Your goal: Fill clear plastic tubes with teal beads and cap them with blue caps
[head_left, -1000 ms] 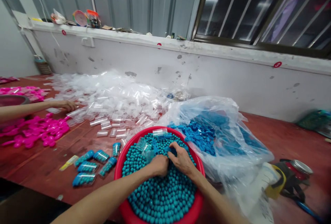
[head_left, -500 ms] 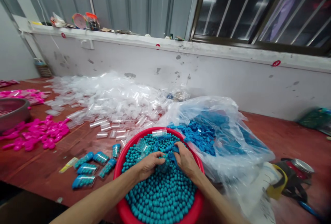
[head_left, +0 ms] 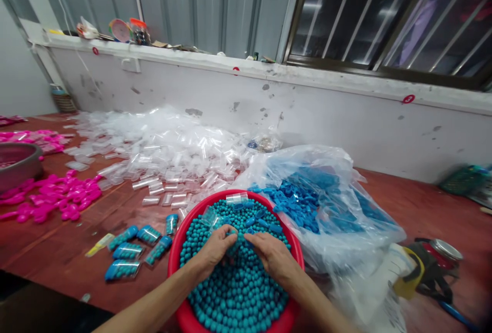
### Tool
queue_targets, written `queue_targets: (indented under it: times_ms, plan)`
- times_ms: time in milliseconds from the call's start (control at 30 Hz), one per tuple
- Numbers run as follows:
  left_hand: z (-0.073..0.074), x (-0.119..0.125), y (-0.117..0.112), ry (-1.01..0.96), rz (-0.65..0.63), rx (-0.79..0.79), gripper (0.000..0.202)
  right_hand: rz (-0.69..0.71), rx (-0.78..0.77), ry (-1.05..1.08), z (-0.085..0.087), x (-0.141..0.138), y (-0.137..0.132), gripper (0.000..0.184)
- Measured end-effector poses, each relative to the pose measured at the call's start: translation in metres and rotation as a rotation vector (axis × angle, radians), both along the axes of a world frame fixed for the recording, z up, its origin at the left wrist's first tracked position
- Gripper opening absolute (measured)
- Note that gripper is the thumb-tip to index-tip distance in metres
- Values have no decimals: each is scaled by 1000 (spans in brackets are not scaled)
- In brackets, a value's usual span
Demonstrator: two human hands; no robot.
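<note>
My left hand [head_left: 218, 248] is closed around a clear plastic tube [head_left: 239, 245] over the red basin [head_left: 175, 251]. Turquoise beads [head_left: 238, 297] fill the basin, and some seem to show inside the tube. Facing it, my right hand [head_left: 272, 255] has its fingertips pinched on a small blue plastic cap [head_left: 249, 234] by the tube's end, partly hidden by the fingers. Loose blue pieces [head_left: 273, 227] lie on the beads beyond my right hand. Empty clear tubes [head_left: 237, 198] also rest on the beads, at the basin's far side.
Several filled, blue-capped tubes [head_left: 125, 270] lie left of the basin beside a yellow-handled item [head_left: 100, 245]. Empty tubes [head_left: 154, 153] are heaped behind. A plastic bag [head_left: 346, 200] of blue parts stands right. Pink pieces [head_left: 69, 194] and a grey bowl [head_left: 23, 169] are far left.
Both hands have come slightly toward me. My right hand has let several blue pieces drop onto the beads and brought its fingertips to the tube in my left hand.
</note>
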State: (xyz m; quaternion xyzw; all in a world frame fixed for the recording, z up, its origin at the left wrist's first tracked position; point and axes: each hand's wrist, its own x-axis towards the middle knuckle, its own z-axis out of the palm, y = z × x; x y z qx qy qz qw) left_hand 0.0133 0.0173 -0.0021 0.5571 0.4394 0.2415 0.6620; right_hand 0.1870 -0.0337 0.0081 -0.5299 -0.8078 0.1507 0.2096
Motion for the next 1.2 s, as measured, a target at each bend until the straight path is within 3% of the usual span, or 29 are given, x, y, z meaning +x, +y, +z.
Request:
queue_targets:
  times_ms: [67, 233, 400, 500, 600, 700, 867, 1067, 1200]
  plan:
    - [-2, -3, 1, 13, 7, 20, 32, -67, -24, 21, 0, 3, -2, 35]
    - [-9, 1, -1, -53, -78, 41, 31, -247, -284, 479, 7, -9, 6, 34]
    - [-10, 0, 0, -136, -57, 114, 30, -170, -157, 463, 10, -13, 9, 18]
    - [-7, -3, 2, -78, -31, 122, 28, -171, -339, 466, 6, -3, 5, 17]
    - [-6, -2, 1, -76, -45, 136, 23, -229, -509, 656, 3, -1, 3, 23]
    - [-5, 1, -3, -134, -83, 168, 19, -167, -568, 838, 6, -9, 4, 35]
    - [-3, 1, -9, -165, -93, 169, 23, -167, -507, 778, 5, -18, 7, 39]
    - [-4, 2, -9, -158, -78, 141, 33, -146, -176, 543, 11, -12, 2, 30]
    - [-3, 2, -8, -174, -79, 88, 45, -173, -152, 514, 11, -19, 0, 27]
